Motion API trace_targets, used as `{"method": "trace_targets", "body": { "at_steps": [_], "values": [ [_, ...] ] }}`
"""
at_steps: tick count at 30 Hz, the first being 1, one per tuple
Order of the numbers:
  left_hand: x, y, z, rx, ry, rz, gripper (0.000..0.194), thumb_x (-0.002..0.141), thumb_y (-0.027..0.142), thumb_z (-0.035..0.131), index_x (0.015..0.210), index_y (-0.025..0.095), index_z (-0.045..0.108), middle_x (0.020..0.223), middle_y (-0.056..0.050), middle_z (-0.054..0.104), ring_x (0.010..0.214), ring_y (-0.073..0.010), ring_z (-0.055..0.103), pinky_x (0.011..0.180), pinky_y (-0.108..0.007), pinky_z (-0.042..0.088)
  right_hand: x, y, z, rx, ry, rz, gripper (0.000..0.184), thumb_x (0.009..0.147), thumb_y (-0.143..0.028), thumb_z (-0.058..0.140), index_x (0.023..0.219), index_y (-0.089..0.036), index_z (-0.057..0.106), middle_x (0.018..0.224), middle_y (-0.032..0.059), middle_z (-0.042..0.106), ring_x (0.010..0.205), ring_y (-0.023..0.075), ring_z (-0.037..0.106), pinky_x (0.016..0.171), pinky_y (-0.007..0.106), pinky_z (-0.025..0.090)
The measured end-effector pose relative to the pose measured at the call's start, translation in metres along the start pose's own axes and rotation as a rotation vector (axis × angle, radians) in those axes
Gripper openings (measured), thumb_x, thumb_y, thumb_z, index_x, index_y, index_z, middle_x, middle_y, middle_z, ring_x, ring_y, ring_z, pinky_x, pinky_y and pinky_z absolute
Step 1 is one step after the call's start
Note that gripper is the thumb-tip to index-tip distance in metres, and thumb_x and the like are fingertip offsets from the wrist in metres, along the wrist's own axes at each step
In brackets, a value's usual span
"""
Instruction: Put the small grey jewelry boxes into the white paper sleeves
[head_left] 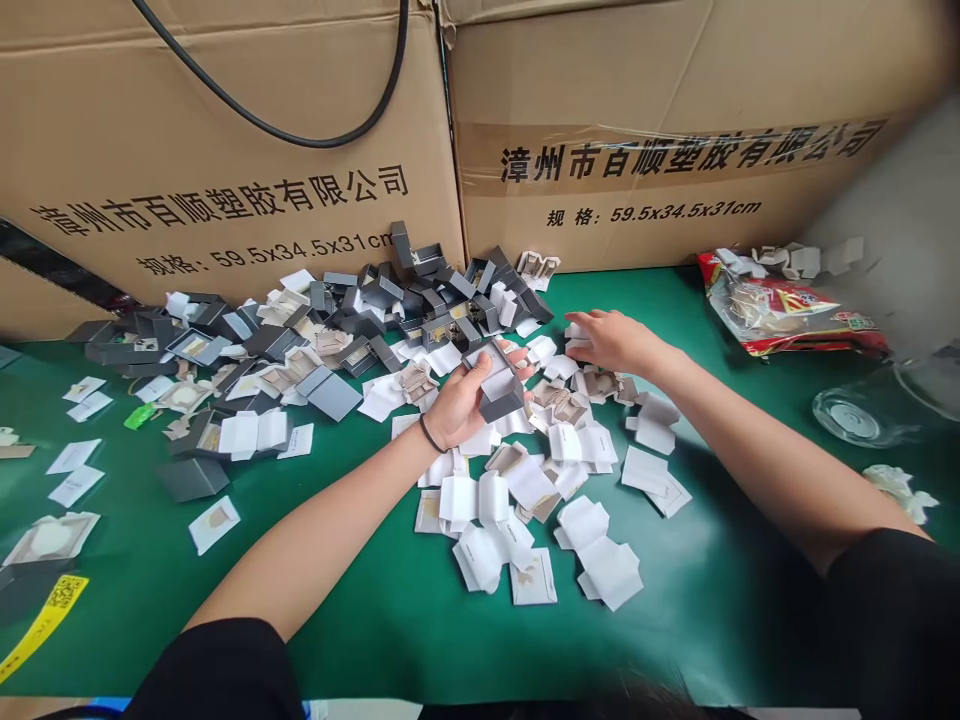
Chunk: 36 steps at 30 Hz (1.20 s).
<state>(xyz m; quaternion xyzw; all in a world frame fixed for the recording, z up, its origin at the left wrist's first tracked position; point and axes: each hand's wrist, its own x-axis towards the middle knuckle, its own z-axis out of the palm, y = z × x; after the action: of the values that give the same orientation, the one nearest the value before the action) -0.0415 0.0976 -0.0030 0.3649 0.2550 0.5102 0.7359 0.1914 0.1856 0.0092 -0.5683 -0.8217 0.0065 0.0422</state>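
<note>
My left hand (469, 395) is closed around a small dark grey jewelry box (501, 392), tilted, with a pale inside facing up. My right hand (609, 342) reaches to the far edge of a heap of folded white card inserts (517, 480). Its fingers are curled on a white card insert (576, 338), partly hidden by them. Beyond my left hand lies a pile of dark grey boxes (420, 300), many of them open, mixed with white and beige inserts.
Two large cardboard cartons (645, 80) stand along the back of the green table (345, 610). On the right are a red plastic packet (787, 310) and a clear round container (855, 415). A yellow strip (45, 625) lies at front left; a black cable (300, 138) hangs above.
</note>
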Motion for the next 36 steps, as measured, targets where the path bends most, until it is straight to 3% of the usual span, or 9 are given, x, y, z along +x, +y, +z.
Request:
{"method": "trace_targets", "body": {
  "at_steps": [6,10,13,16,20,25,30,33,36],
  "values": [
    [-0.001,0.0,-0.005,0.0,-0.043,0.005,0.046,0.092,0.033,0.051,0.136,0.025,0.044,0.13,-0.011,0.051,0.101,-0.0226,0.061,0.08,-0.039,0.053,-0.001,-0.012,0.004,0.268,0.299,-0.238,0.054,0.084,-0.025,0.044,0.137,-0.014,0.044,0.126,0.0073,0.056,0.103,0.0253,0.056,0.083,0.038,0.048],
    [0.0,0.0,-0.009,-0.007,-0.039,-0.013,0.046,0.091,0.033,0.052,0.136,0.024,0.045,0.124,-0.011,0.055,0.099,-0.0213,0.061,0.082,-0.037,0.052,-0.003,-0.02,0.014,0.377,0.401,-0.427,0.048,0.089,-0.03,0.041,0.133,-0.013,0.047,0.134,0.0082,0.049,0.118,0.0232,0.048,0.099,0.038,0.041],
    [0.001,0.001,-0.009,-0.034,-0.043,0.008,0.045,0.09,0.031,0.054,0.133,0.022,0.046,0.118,-0.01,0.058,0.102,-0.0217,0.061,0.087,-0.037,0.049,-0.002,-0.024,0.027,0.331,0.502,-0.268,0.057,0.09,-0.045,0.043,0.134,-0.009,0.046,0.14,0.0139,0.041,0.122,0.0291,0.041,0.101,0.043,0.037],
    [0.002,0.002,-0.007,-0.046,-0.037,0.032,0.048,0.089,0.028,0.056,0.134,0.022,0.044,0.114,-0.008,0.059,0.105,-0.0216,0.06,0.088,-0.034,0.049,0.0,-0.024,0.036,0.294,0.454,-0.125,0.055,0.085,-0.049,0.05,0.124,-0.01,0.055,0.12,0.016,0.052,0.107,0.0306,0.046,0.092,0.043,0.04],
    [0.002,0.003,-0.004,-0.015,-0.048,0.034,0.048,0.085,0.024,0.06,0.131,0.022,0.047,0.106,-0.005,0.06,0.107,-0.0218,0.058,0.084,-0.032,0.049,0.004,-0.022,0.038,0.293,0.385,-0.135,0.04,0.086,-0.036,0.048,0.115,-0.014,0.062,0.108,0.0134,0.056,0.095,0.0276,0.05,0.089,0.04,0.041],
    [0.003,0.002,-0.005,0.062,-0.022,0.042,0.033,0.078,0.026,0.066,0.108,0.018,0.056,0.102,-0.005,0.06,0.114,-0.0258,0.053,0.08,-0.035,0.051,0.004,-0.022,0.036,0.381,0.387,-0.14,0.048,0.08,-0.026,0.051,0.126,-0.013,0.055,0.108,0.0115,0.059,0.097,0.0281,0.052,0.089,0.042,0.042],
    [0.003,-0.003,-0.009,0.184,0.047,0.104,0.027,0.076,0.03,0.063,0.096,0.013,0.055,0.115,-0.008,0.056,0.111,-0.0263,0.053,0.078,-0.038,0.052,0.003,-0.022,0.035,0.525,0.537,-0.11,0.051,0.077,-0.023,0.053,0.127,-0.012,0.052,0.111,0.0137,0.057,0.101,0.0265,0.055,0.089,0.042,0.045],
    [0.005,-0.009,-0.015,0.393,0.173,0.257,0.026,0.079,0.034,0.058,0.095,0.015,0.052,0.108,-0.008,0.057,0.105,-0.0232,0.055,0.073,-0.034,0.052,0.003,-0.023,0.033,0.715,0.616,-0.098,0.054,0.08,-0.029,0.055,0.13,-0.014,0.047,0.118,0.0129,0.056,0.102,0.0248,0.056,0.087,0.042,0.047],
    [0.008,-0.012,-0.021,0.755,0.251,0.536,0.025,0.085,0.037,0.051,0.099,0.017,0.044,0.095,-0.007,0.061,0.093,-0.0184,0.059,0.082,-0.034,0.049,0.001,-0.029,0.026,1.188,0.532,-0.06,0.058,0.081,-0.039,0.059,0.132,-0.018,0.039,0.11,0.01,0.06,0.099,0.0216,0.059,0.088,0.042,0.05]
  ]
}}
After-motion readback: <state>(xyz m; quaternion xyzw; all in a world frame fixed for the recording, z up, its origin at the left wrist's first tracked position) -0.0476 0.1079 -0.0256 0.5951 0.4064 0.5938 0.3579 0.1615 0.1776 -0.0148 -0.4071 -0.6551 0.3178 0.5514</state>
